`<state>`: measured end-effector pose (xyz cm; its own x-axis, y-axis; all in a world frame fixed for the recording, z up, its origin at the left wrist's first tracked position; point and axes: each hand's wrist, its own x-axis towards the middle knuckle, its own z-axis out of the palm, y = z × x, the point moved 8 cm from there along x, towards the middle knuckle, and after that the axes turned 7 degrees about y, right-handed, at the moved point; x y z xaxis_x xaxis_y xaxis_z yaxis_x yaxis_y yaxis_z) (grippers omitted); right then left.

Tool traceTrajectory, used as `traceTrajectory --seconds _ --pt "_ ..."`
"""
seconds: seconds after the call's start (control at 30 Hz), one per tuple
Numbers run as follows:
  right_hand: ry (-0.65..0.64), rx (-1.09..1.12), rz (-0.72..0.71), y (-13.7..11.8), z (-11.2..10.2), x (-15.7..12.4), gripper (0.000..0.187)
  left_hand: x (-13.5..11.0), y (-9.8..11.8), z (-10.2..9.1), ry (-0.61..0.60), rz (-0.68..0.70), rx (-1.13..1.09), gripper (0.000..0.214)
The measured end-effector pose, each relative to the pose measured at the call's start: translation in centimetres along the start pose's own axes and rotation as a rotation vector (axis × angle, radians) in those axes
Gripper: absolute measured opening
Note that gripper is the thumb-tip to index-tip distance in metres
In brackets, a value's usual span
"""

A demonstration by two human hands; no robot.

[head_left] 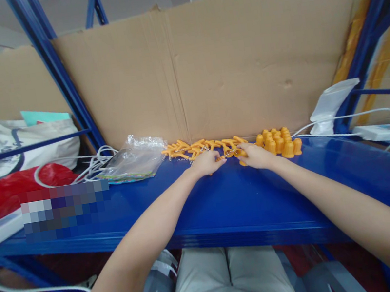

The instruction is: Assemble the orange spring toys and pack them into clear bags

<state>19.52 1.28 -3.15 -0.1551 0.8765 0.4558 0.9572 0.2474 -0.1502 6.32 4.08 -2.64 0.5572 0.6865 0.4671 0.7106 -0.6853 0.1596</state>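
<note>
Both my arms reach forward over a blue metal shelf [204, 203]. My left hand [207, 163] and my right hand [255, 155] meet at a row of small orange plastic pieces [199, 148] lying along the cardboard back wall. The fingers of each hand are pinched together on a small orange piece [238, 154] between them. Just right of my right hand stands a cluster of orange peg-shaped parts [278, 141], upright and packed close.
A crumpled clear plastic bag [134, 161] lies left of the orange pieces. White cables [90, 165], a red bag [10, 192] and a white tote [27, 143] sit further left. A white power strip [385, 131] and adapter [332, 99] are at right. Blue rack posts frame the cardboard wall [240, 60].
</note>
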Motion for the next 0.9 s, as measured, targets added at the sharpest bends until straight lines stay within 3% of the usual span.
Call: traceTrajectory --seconds 0.13,0.3,0.5,0.63,0.9 --pt "0.052 0.036 0.133 0.8 -0.5 0.1 0.034 -0.1 0.2 0.2 -0.008 0.008 0.010 0.028" --pt "-0.109 0.282 0.242 1.4 1.2 -0.1 0.017 -0.1 0.3 -0.1 0.003 -0.002 -0.006 0.028" --pt "-0.070 0.046 0.193 0.9 0.4 -0.2 0.013 -0.3 0.5 0.0 -0.046 -0.005 -0.009 0.029" --pt "-0.014 -0.134 0.160 0.3 -1.3 -0.3 0.025 -0.2 0.6 0.0 -0.033 0.032 0.032 0.027" --pt "-0.078 -0.149 -0.023 -0.5 -1.6 -0.2 0.037 -0.3 0.9 0.3 -0.044 0.084 0.020 0.029"
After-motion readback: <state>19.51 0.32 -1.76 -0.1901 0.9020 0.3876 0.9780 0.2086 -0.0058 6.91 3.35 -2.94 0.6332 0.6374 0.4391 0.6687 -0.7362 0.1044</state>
